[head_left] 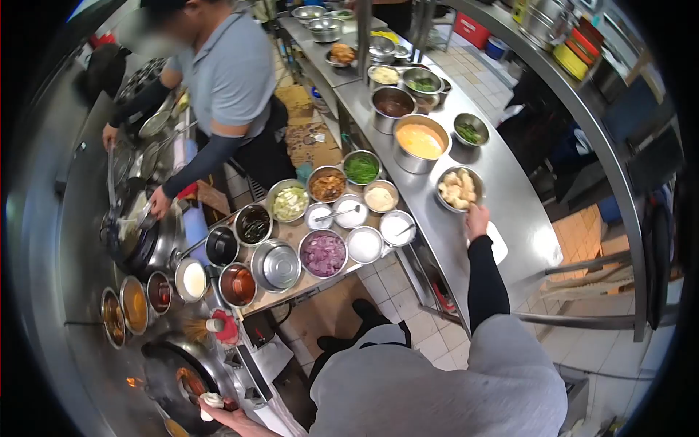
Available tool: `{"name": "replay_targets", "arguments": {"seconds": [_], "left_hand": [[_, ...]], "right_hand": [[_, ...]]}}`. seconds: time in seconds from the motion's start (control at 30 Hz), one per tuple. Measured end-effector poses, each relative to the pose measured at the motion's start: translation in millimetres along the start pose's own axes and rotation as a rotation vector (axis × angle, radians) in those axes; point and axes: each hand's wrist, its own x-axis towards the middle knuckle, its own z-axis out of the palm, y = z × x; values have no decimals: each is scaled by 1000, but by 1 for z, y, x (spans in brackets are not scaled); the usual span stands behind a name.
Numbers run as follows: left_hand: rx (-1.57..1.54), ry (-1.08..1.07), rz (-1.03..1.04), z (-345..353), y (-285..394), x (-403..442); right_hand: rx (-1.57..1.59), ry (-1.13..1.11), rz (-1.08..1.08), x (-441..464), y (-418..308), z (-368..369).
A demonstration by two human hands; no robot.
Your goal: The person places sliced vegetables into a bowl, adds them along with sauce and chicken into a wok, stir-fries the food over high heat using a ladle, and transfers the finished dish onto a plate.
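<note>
My right hand [478, 221] reaches out to the steel counter and grips the near rim of a steel bowl [442, 199]. Pale, lumpy food chunks [457, 188] fill that bowl; a white dish [496, 244] lies just beside my wrist. At the lower left, my left hand [230, 416] is closed on a bunched white cloth [212, 400] at the wok's near edge. The dark wok [167, 357] holds some reddish-orange sauce [191, 382]. Whether my left fingers also grip the wok's rim or handle beneath the cloth, I cannot tell.
Between the stove and counter, a board carries several bowls, including chopped purple onion [323, 254] and white powders [365, 245]. A pot of orange liquid [421, 138] stands on the counter [510, 189]. Flame [134, 382] shows beside my wok. A co-worker [233, 80] handles another wok [142, 240].
</note>
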Motion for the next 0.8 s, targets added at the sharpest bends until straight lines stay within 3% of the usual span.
{"name": "replay_targets", "arguments": {"seconds": [0.03, 0.1, 0.17, 0.23, 0.27, 0.3, 0.4, 0.5, 0.53, 0.63, 0.77, 0.8], "left_hand": [[61, 69, -8, -8, 0, 4], [152, 89, 32, -22, 11, -4], [55, 34, 73, -49, 12, -4], [142, 178, 91, -65, 18, 2], [96, 126, 91, -72, 32, 3], [33, 134, 143, -83, 35, 12], [-2, 48, 143, -109, 52, 57], [-61, -13, 119, -132, 55, 92], [-71, -19, 105, -140, 51, 98], [-126, -5, 78, -168, 28, 92], [-356, 81, 32, -190, 16, 47], [-427, 81, 19, -190, 19, 35]], "right_hand": [[-599, 212, -389, 59, 75, -31], [-518, 74, -302, 51, 61, -46], [-365, -160, -228, -44, -15, -10], [-239, -426, -99, -154, -91, 32], [-110, -442, -51, -153, -72, 48], [-136, -590, -113, -195, -84, 84], [-89, -934, 60, -266, -56, 168], [-28, -1141, 292, -422, -64, 261], [-95, -1354, 274, -468, -69, 289], [-150, -1687, 256, -585, -51, 364], [-147, -1930, 147, -719, -22, 427], [-315, -1933, 202, -744, -23, 438]]}}
